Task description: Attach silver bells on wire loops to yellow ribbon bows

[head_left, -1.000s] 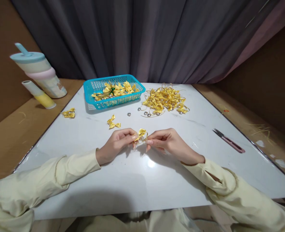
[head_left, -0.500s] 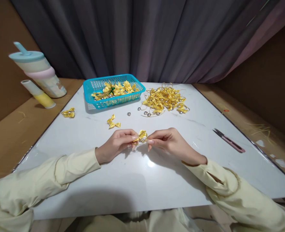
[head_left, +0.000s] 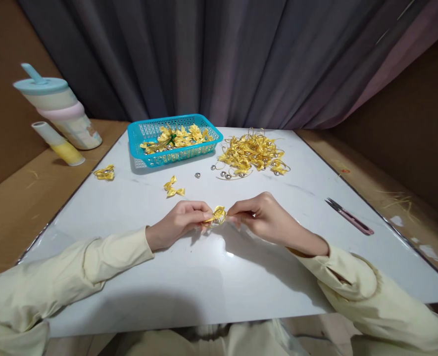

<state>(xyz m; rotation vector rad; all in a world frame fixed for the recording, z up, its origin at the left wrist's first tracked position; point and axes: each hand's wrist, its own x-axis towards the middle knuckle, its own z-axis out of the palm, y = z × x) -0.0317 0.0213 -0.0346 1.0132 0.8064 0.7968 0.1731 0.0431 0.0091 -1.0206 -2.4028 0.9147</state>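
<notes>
Between my hands, a little above the white table, is a yellow ribbon bow (head_left: 219,213) with a thin gold cord looped round it. My left hand (head_left: 183,221) pinches the bow from the left. From the right, my right hand (head_left: 261,217) has thumb and forefinger pressed together at the edge of the cord loop; its tip is too small to make out clearly. Just beyond my left hand lie loose yellow bows (head_left: 173,188). A small silver bell-like bead (head_left: 197,175) sits farther back.
A blue basket (head_left: 177,159) holding bows and beads stands at the back. Right of it is a heap of yellow bows with cords (head_left: 254,152). Thread snips (head_left: 349,216) lie at right. One bow bundle (head_left: 105,172), a thread spool (head_left: 59,143) and a tumbler (head_left: 65,113) are at left.
My right hand has shifted slightly to the right and tilted, its fingers drawing away from the bow with the cord. My left hand keeps its pinch almost in place.
</notes>
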